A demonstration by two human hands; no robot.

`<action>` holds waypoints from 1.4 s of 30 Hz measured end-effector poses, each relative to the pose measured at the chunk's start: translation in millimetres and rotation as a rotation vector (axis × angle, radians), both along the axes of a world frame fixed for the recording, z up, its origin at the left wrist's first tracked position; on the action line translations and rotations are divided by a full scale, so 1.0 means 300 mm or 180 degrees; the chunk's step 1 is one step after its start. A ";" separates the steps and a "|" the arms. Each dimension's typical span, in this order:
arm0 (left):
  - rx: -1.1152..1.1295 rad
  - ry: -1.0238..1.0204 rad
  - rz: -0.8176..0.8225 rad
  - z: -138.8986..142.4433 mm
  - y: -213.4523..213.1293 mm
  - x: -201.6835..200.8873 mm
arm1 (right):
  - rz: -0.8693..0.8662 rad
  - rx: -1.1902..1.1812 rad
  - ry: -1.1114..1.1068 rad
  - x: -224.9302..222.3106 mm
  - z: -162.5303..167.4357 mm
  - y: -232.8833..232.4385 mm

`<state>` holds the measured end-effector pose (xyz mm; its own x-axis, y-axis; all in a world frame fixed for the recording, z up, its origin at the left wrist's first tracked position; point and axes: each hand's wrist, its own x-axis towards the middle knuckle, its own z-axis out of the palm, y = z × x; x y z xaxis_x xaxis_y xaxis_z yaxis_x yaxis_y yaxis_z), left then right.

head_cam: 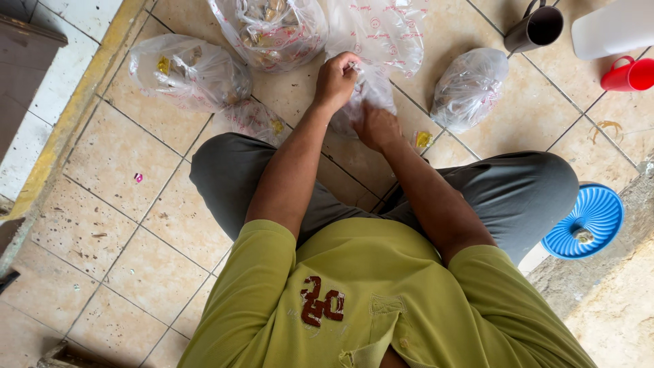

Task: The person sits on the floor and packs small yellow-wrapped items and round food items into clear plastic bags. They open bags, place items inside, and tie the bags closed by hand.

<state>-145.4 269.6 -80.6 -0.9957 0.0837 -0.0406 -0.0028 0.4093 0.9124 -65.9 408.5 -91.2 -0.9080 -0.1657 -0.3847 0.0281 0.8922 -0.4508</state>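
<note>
I sit cross-legged on a tiled floor, looking down past my green shirt and grey trousers. My left hand point(335, 78) pinches the top edge of a small clear plastic bag point(373, 90) in front of my knees. My right hand point(377, 127) is pushed against the lower part of the same bag, fingers hidden in its folds. What the bag holds cannot be made out.
Several clear bags lie about: one at the left point(187, 70), one at the top point(272, 28), a flat one point(381, 27), one at the right point(469, 87). A dark metal mug point(537, 28), a red cup point(630, 75), a white container point(613, 27) and a blue plastic lid point(589, 219) sit to the right.
</note>
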 end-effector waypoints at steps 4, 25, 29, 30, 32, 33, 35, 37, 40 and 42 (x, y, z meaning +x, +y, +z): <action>0.0107 0.0440 0.0406 0.009 -0.026 -0.017 | 0.0005 -0.1298 -0.0603 -0.063 0.006 0.123; 0.2051 -0.1869 0.0669 -0.012 -0.117 0.021 | -0.1462 -0.3399 0.1045 -0.272 0.055 0.360; 0.0898 -0.2282 0.0260 -0.024 -0.150 0.087 | -0.1938 -0.3406 0.0887 -0.221 0.026 0.391; 0.0858 -0.2311 0.0172 -0.027 -0.162 0.093 | -0.1945 -0.3349 0.0955 -0.207 0.036 0.392; 0.1150 -0.2323 0.0218 -0.038 -0.177 0.090 | -0.1166 -0.3271 0.1081 -0.185 0.074 0.390; 0.1493 -0.2312 0.0342 -0.046 -0.176 0.084 | -0.0779 -0.3214 0.1165 -0.178 0.097 0.387; 0.1911 -0.2150 0.0580 -0.066 -0.160 0.070 | -0.0187 -0.2400 0.1972 -0.169 0.134 0.386; 0.2044 -0.1874 0.0862 -0.089 -0.129 0.063 | -0.0170 -0.1994 0.2316 -0.176 0.135 0.394; 0.2157 -0.1460 0.0710 -0.110 -0.098 0.047 | -0.1601 -0.2396 0.1990 -0.198 0.053 0.415; 0.2344 -0.1628 0.0874 -0.115 -0.097 0.042 | -0.2689 -0.2539 0.1412 -0.201 -0.034 0.425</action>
<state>-132.9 240.4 -115.0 -0.8602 0.0271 -0.5093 -0.4861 -0.3455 0.8027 -126.1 536.0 -101.3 -0.8699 0.4871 -0.0778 0.1667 0.1418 -0.9758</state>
